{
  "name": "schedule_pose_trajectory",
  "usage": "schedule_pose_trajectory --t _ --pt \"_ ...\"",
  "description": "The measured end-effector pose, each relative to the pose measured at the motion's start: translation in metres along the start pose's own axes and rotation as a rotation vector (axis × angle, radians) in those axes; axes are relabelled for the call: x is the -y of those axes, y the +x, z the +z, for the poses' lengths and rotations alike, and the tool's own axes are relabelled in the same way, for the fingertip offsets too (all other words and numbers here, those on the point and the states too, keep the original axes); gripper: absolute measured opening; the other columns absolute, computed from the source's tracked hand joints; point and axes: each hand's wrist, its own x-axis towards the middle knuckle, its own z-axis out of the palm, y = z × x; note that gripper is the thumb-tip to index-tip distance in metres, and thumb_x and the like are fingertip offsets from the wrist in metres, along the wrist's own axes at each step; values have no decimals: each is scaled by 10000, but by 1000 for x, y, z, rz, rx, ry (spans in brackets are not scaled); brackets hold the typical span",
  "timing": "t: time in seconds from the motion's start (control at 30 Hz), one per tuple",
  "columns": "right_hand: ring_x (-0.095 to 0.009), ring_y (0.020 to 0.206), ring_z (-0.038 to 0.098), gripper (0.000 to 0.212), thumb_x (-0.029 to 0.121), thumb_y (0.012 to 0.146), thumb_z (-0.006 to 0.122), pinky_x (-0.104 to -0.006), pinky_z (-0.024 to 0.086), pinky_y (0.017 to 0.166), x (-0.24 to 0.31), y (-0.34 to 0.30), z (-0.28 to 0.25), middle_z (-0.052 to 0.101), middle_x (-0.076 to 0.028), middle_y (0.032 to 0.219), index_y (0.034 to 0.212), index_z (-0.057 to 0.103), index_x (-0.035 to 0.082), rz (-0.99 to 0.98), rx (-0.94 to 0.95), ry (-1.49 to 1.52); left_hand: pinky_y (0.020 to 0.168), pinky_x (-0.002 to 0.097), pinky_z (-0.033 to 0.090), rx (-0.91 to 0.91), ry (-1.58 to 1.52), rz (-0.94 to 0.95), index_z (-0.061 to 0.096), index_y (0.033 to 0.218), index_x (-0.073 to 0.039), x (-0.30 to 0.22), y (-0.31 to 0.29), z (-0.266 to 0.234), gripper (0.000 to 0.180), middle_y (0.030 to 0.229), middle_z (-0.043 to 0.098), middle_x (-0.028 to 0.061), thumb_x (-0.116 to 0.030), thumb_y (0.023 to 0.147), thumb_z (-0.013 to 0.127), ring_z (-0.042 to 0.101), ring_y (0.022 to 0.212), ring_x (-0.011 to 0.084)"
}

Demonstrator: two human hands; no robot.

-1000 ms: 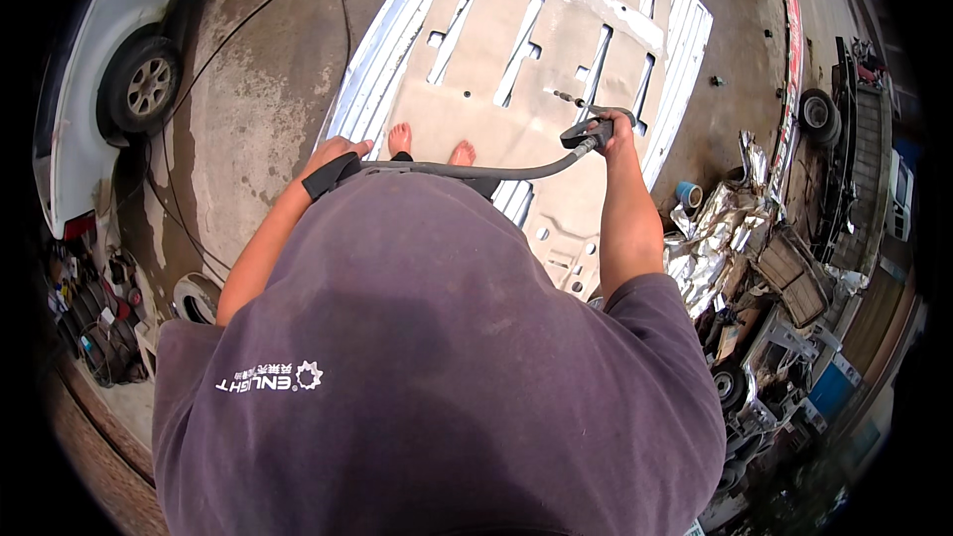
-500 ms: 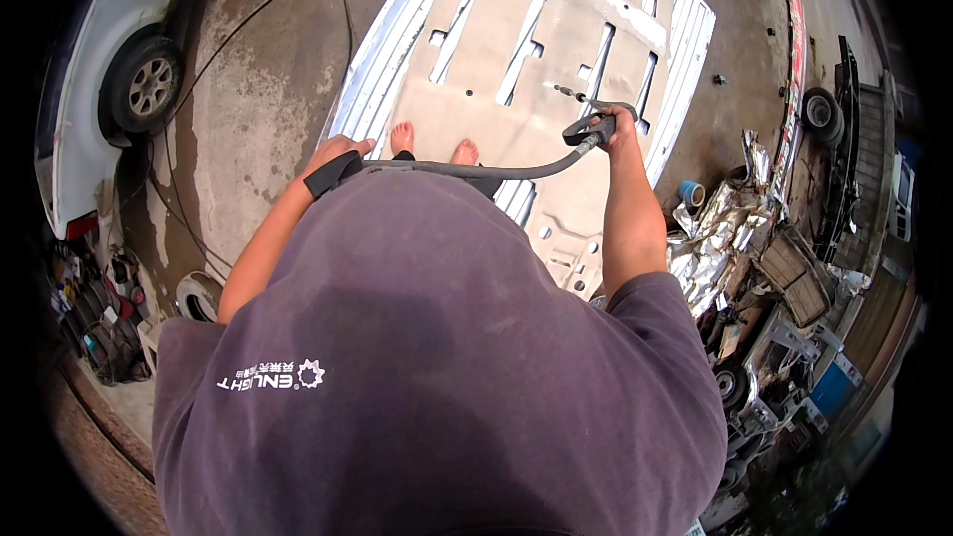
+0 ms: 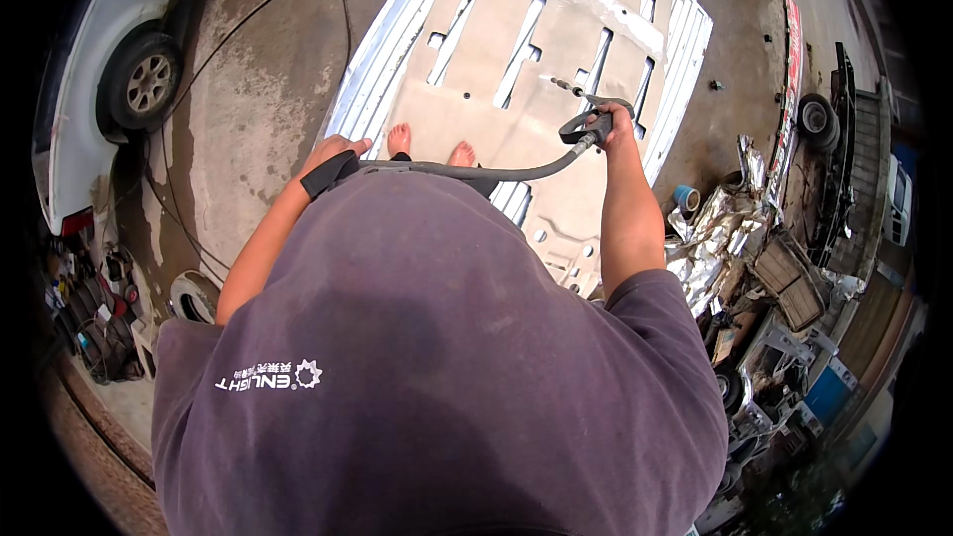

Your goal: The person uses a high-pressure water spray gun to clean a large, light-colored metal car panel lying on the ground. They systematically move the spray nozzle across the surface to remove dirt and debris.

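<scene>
Concrete floor [image 3: 238,129], stained, surrounds a large slotted panel [image 3: 447,124] lying between and ahead of the hands. Right hand [image 3: 619,125]: closed around a spray gun [image 3: 600,127], its nozzle [image 3: 566,86] ahead and leftward, above the panel. Left hand [image 3: 334,150]: beside the hose [image 3: 536,174]; hold cannot be determined. Step, as judged: directing the nozzle across the panel. Next move calls for steady aim and unsnagged hose.

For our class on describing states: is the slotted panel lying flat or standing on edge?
Lying flat: the slotted panel shows its broad face upward, and bare feet stand on it.
</scene>
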Motion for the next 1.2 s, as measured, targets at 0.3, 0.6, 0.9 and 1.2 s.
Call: schedule_pose_trajectory --t 0.3,0.6,0.9,1.2 --pt "-258 560 526 202 71 793 528 -393 520 513 0 2 1 467 -136 773 942 416 -3 -19 73 -10 664 443 402 19 4 22 599 743 56 3 -8 3 558 668 527 226 -458 950 527 538 655 335" --pt "-247 556 517 227 67 792 530 -395 520 505 1 -3 12 463 -144 804 969 408 -6 -11 61 -33 614 438 382 16 -20 -41 557 725 70 10 -2 4 563 569 446 195 -446 949 539 455 536 308" --pt "-258 548 544 140 82 801 541 -398 526 514 -2 0 10 507 -127 749 901 473 12 10 65 -11 632 444 396 6 -38 -61 542 697 85 6 0 1 583 582 479 207 -448 934 553 499 569 318" --pt "-258 547 542 166 79 798 538 -398 520 516 7 -4 16 496 -131 746 919 466 -7 -64 3 -28 658 451 416 7 43 124 651 836 3 14 1 4 445 654 529 220 -407 959 531 547 644 347"
